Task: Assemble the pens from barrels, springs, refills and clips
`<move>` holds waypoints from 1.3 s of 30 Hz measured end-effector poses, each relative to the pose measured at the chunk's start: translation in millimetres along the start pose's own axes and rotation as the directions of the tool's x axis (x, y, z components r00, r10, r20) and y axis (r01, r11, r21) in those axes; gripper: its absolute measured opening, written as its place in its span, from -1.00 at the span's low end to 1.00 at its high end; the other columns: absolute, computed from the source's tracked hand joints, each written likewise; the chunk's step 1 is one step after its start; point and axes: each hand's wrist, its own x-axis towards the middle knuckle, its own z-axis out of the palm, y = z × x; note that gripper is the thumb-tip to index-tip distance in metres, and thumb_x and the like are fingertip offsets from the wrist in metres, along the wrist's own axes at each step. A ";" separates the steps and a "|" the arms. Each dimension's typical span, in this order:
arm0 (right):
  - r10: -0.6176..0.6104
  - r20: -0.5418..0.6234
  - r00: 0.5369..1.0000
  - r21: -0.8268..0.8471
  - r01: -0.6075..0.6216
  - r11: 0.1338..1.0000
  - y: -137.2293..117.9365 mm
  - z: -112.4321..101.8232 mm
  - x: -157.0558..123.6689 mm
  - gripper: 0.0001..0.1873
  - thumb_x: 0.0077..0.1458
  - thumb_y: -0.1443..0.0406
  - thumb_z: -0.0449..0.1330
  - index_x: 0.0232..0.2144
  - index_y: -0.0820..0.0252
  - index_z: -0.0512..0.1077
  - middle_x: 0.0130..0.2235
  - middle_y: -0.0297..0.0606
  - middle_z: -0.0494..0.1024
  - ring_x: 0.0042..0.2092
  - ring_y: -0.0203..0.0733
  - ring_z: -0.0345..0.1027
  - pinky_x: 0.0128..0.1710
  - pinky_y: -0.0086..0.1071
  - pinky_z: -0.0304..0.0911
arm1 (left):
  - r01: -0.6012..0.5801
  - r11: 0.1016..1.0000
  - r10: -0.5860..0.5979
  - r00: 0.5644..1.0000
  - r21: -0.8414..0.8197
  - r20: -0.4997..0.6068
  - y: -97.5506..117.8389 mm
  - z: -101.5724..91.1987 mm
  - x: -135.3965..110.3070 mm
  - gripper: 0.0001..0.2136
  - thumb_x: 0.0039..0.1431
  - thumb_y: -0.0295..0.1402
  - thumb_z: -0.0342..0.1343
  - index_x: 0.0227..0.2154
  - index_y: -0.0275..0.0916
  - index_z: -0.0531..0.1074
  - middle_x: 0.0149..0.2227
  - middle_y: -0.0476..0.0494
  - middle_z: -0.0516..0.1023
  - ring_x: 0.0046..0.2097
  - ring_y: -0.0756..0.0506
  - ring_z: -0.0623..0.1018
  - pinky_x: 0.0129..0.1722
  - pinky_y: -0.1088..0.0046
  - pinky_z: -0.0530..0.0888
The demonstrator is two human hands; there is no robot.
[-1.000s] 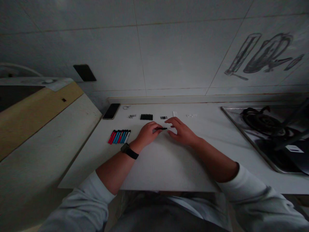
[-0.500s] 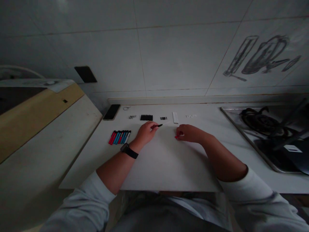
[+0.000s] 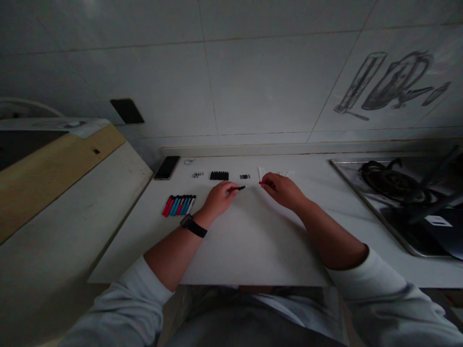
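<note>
Nearest, grey sleeves (image 3: 379,289) are seen pushed up both forearms, prob. so cuffs are kept off small bits, & a dark watch (image 3: 194,226) is worn on the L wrist. A bit further, a row of coloured pens (image 3: 180,206) is laid on the counter (image 3: 246,246), L of the L hand (image 3: 219,196), side by side w/ dark ends pointed away, prob. so each can be picked up singly. By the L hand a slim black pen part (image 3: 241,188) is pinched btwn thumb & fingertips, seemingly so its narrow end, aimed R, is left exposed. By the R hand (image 3: 282,190) a small red piece (image 3: 261,182) is gripped at the fingertips, mostly hidden. The pen part is thus located btwn the hands, touched by the L only, w/ the red piece near its tip, a gap being left. Past the hands, tiny metal bits (image 3: 197,175), short black pieces (image 3: 219,176), small dark strips (image 3: 245,177), white strips (image 3: 261,171) & tiny clear bits (image 3: 287,172) are set out L to R in separate groups, prob. sorted by type; the white strips are partly covered by the R hand. Farthest, a phone (image 3: 167,167) & thin ring (image 3: 188,162) are placed near the wall (image 3: 260,91).
</note>
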 end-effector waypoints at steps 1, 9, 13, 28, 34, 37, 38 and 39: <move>-0.005 -0.006 1.000 0.004 0.005 1.000 0.1 0.4 -0.1 -0.82 0.33 0.19 0.13 -0.20 0.14 0.46 -0.27 -0.20 0.58 -0.34 -0.19 0.37 -0.32 -0.36 0.15 | 0.000 1.000 0.000 1.000 0.002 0.001 0.2 0.0 0.0 -0.86 0.28 -0.46 0.20 -0.14 -0.19 0.58 -0.17 -0.11 0.63 -0.13 -0.10 0.59 -0.05 0.29 0.51; -0.092 0.002 0.996 -0.006 0.092 0.996 1.8 1.5 -0.9 -0.84 0.33 0.22 0.15 -0.22 0.14 0.49 -0.24 -0.19 0.58 -0.26 -0.17 0.39 -0.25 -0.35 0.19 | -0.007 1.000 0.007 1.000 0.000 0.012 -0.5 1.4 -0.3 -0.88 0.27 -0.45 0.24 -0.16 -0.20 0.58 -0.19 -0.11 0.62 -0.13 -0.10 0.58 -0.06 0.29 0.51; -0.103 0.018 0.994 -0.019 0.104 0.994 -3.4 2.9 -3.0 -0.86 0.30 0.25 0.17 -0.20 0.15 0.52 -0.22 -0.19 0.59 -0.26 -0.17 0.40 -0.24 -0.36 0.21 | -0.024 1.000 0.024 0.999 0.002 0.028 1.4 0.7 -0.4 -0.90 0.27 -0.44 0.24 -0.18 -0.20 0.59 -0.18 -0.12 0.61 -0.12 -0.11 0.57 -0.04 0.28 0.50; -0.167 0.074 0.983 0.016 0.166 0.986 -12.4 19.2 -6.5 -0.86 0.29 0.29 0.17 -0.17 0.13 0.53 -0.19 -0.19 0.61 -0.20 -0.16 0.46 -0.16 -0.35 0.28 | -0.084 0.996 0.088 0.989 -0.038 0.118 7.6 0.1 -1.3 -0.89 0.30 -0.40 0.22 -0.15 -0.17 0.60 -0.20 -0.10 0.60 -0.13 -0.11 0.57 -0.07 0.31 0.49; -0.186 0.084 0.979 -0.007 0.187 0.982 -12.9 20.2 -7.0 -0.87 0.29 0.29 0.18 -0.17 0.15 0.52 -0.21 -0.20 0.60 -0.20 -0.15 0.44 -0.17 -0.35 0.26 | -0.090 0.995 0.094 0.988 -0.038 0.126 7.3 0.3 -1.2 -0.89 0.31 -0.39 0.21 -0.15 -0.19 0.60 -0.22 -0.11 0.60 -0.14 -0.11 0.57 -0.08 0.33 0.48; -0.189 0.070 0.979 -0.010 0.191 0.982 -12.9 21.0 -7.3 -0.88 0.29 0.30 0.19 -0.18 0.14 0.53 -0.21 -0.19 0.59 -0.20 -0.15 0.43 -0.16 -0.34 0.26 | -0.082 0.996 0.085 0.987 -0.029 0.134 6.1 0.9 -0.7 -0.88 0.33 -0.37 0.20 -0.16 -0.19 0.61 -0.21 -0.13 0.61 -0.13 -0.11 0.57 -0.08 0.31 0.49; -0.190 0.063 0.980 -0.009 0.191 0.982 -12.9 21.4 -7.3 -0.88 0.28 0.30 0.19 -0.18 0.14 0.53 -0.21 -0.20 0.59 -0.20 -0.15 0.43 -0.16 -0.34 0.26 | -0.080 0.996 0.083 0.988 -0.029 0.133 5.6 1.1 -0.5 -0.88 0.33 -0.36 0.19 -0.16 -0.19 0.61 -0.21 -0.13 0.61 -0.13 -0.12 0.58 -0.07 0.31 0.50; -0.191 0.056 0.980 -0.008 0.192 0.981 -12.9 21.8 -7.3 -0.89 0.28 0.30 0.19 -0.18 0.14 0.53 -0.21 -0.20 0.59 -0.20 -0.15 0.43 -0.16 -0.34 0.26 | -0.079 0.996 0.082 0.987 -0.031 0.135 5.2 1.3 -0.4 -0.88 0.34 -0.36 0.19 -0.16 -0.19 0.61 -0.20 -0.13 0.61 -0.12 -0.12 0.58 -0.07 0.30 0.50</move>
